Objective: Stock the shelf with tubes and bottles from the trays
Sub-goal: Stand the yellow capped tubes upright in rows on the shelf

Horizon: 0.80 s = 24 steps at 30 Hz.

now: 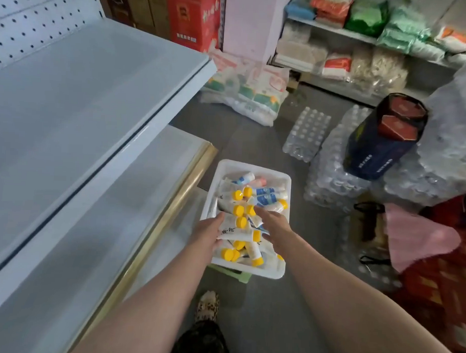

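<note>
Tubes [242, 224] heaped in tray [253, 167] — left hand [207, 232] grips one; right hand [273, 225] fingers hidden, state unclear.

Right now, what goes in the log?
stage: picking | left hand: holds tube | right hand: reaching into tray | shelf: bare

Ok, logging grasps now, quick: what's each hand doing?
Left hand: grips a white tube in the tray.
Right hand: open, fingers reaching over the tubes, holding nothing.
</note>
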Motion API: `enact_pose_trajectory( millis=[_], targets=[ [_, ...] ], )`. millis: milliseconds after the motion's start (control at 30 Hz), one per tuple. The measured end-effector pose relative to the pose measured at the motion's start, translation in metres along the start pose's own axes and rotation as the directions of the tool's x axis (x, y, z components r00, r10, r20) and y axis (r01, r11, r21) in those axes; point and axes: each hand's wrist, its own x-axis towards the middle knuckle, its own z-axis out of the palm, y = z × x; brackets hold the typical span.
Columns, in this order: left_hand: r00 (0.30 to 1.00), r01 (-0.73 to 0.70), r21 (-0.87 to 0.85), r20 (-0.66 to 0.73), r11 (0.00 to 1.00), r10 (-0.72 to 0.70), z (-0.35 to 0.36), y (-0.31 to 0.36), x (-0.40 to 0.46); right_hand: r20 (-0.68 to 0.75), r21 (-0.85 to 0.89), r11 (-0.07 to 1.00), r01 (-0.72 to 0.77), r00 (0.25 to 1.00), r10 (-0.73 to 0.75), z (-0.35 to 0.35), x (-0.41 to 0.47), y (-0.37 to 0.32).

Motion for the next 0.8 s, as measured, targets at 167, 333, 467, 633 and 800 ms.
enact_pose_trajectory(
  millis=[167,333,467,633,800],
  targets=[
    [0.999,0.045,0.062,0.007,0.997,-0.046,-0.004,-0.004,0.056,-0.016,0.0,0.994,-0.113,0.993,0.113,0.017,0.044,0.023],
    [0.992,0.122,0.12,0.016,0.985,-0.125,-0.002,-0.02,0.097,-0.064,-0.022,0.982,-0.187,0.981,0.185,0.022,0.073,0.047],
    [0.989,0.144,0.179,0.014,0.973,-0.149,0.003,-0.029,0.115,-0.054,0.048,0.963,-0.266,0.962,0.268,0.021,0.09,0.056],
    [0.986,0.165,0.219,0.0,0.962,-0.169,0.003,-0.032,0.131,-0.031,0.123,0.943,-0.309,0.949,0.315,0.028,0.11,0.063],
    [0.987,0.161,0.195,-0.039,0.968,-0.156,0.004,-0.027,0.141,-0.062,-0.041,0.948,-0.315,0.948,0.312,0.029,0.122,0.061]
  ],
)
